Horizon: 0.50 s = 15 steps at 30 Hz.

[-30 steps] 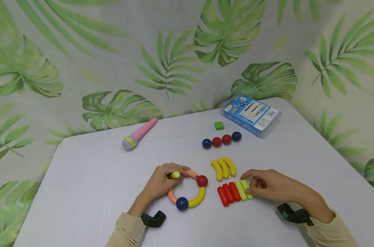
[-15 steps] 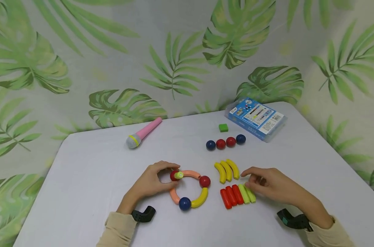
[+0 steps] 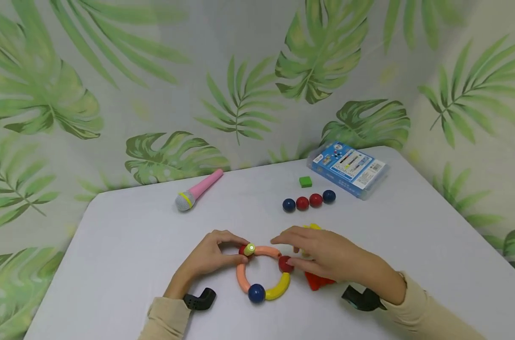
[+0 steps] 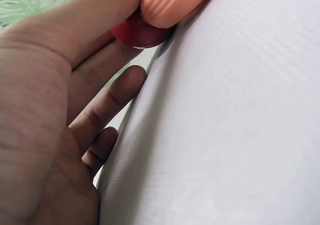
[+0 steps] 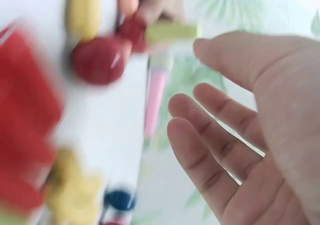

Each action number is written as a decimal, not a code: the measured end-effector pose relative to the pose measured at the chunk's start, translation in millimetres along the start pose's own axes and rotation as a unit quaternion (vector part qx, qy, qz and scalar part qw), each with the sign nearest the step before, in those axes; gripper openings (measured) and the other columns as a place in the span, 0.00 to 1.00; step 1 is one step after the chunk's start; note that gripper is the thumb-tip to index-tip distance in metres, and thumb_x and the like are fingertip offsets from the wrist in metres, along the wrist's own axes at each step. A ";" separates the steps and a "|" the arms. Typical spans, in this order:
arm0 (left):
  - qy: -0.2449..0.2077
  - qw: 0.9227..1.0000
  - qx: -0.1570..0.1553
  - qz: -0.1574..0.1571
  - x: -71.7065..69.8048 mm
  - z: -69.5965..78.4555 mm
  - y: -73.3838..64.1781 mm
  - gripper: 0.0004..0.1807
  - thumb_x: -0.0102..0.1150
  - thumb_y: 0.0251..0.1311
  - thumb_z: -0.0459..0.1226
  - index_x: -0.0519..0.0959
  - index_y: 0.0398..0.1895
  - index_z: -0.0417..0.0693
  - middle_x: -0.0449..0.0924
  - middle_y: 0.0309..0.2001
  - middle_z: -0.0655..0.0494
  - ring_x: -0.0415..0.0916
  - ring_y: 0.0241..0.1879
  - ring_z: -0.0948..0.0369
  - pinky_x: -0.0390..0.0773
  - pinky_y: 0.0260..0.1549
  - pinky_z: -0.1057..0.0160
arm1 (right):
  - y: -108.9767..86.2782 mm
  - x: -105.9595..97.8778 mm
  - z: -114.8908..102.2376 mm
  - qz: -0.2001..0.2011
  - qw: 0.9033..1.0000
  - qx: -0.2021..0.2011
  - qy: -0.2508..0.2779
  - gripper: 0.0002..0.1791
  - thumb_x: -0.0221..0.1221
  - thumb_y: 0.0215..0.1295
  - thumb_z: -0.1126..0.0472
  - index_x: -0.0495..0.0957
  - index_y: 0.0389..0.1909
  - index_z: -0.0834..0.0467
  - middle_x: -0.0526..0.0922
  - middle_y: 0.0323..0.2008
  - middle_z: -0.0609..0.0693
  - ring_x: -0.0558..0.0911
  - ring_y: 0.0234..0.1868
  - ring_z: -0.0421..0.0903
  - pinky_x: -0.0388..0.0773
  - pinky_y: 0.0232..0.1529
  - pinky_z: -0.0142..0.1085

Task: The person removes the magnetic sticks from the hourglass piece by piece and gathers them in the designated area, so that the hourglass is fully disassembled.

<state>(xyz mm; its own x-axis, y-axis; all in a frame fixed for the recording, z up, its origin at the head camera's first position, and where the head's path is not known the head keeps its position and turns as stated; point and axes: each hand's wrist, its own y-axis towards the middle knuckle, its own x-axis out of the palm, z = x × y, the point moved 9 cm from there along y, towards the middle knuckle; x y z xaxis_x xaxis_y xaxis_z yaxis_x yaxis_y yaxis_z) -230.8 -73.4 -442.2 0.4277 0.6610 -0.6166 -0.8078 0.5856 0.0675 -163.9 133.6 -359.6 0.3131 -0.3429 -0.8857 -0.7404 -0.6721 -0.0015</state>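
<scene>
A ring of toy rods and balls lies on the white table point(image 3: 113, 264). It joins two peach curved rods point(image 3: 242, 277), a yellow curved rod point(image 3: 278, 286), a blue ball point(image 3: 256, 293) and two red balls. My left hand point(image 3: 208, 255) pinches the upper-left red ball point(image 4: 142, 32) between thumb and fingers. From that ball a light green rod point(image 5: 172, 32) sticks up. My right hand point(image 3: 334, 255), fingers spread and holding nothing, hovers by the right-hand red ball point(image 3: 285, 264). Beneath it, red rods point(image 3: 314, 282) and yellow curved rods point(image 3: 313, 226) are mostly hidden.
Behind the ring stands a row of blue and red balls point(image 3: 302, 203), with a small green block point(image 3: 305, 182) beyond. A blue boxed set point(image 3: 348, 167) lies at the back right. A pink toy microphone point(image 3: 202, 186) rests at the back left, before a leaf-patterned cloth point(image 3: 240, 104).
My right hand has left the light green rods and swung left to the ring, now covering the loose rods. My left hand drew back from the upright rod, then closed in around its red ball.
</scene>
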 end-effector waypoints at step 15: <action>0.003 1.000 0.023 0.009 -0.7 -0.4 0.2 0.17 0.75 0.58 0.52 0.89 0.50 0.64 0.88 0.44 0.75 0.80 0.49 0.67 0.72 0.57 0.57 | 66.6 11.1 -24.6 -0.014 0.998 -0.023 -0.049 0.19 0.64 0.72 0.50 0.80 0.62 0.43 0.87 0.41 0.40 0.79 0.34 0.36 0.78 0.36 0.30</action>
<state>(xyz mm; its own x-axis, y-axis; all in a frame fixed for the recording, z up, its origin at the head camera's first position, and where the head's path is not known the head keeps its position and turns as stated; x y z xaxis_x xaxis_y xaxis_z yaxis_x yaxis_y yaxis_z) -231.5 -74.0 -442.0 0.4111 0.6680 -0.6203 -0.7953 0.5954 0.1141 -195.0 68.9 -358.1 0.2717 -0.2582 -0.9271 -0.7036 -0.7105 -0.0083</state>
